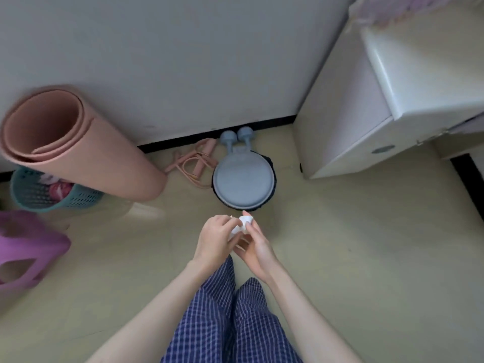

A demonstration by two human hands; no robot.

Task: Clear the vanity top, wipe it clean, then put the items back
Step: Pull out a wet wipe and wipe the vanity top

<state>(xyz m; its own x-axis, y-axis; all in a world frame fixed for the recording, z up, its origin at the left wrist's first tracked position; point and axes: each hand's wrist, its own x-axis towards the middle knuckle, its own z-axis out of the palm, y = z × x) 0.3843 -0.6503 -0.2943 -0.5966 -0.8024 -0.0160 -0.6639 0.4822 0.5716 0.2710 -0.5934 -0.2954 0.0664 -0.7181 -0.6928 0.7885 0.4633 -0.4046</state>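
Observation:
Both hands meet in front of me above the floor. My left hand and my right hand together hold a small crumpled white tissue, with the fingers of both curled round it. The white vanity stands at the upper right; only its corner and side show, and its top is mostly out of view. My blue checked trouser legs fill the lower middle.
A round grey-blue lidded bin stands on the floor just beyond my hands. Two small grey dumbbells and a pink skipping rope lie by the wall. A rolled pink mat, a teal basket and a purple stool stand left.

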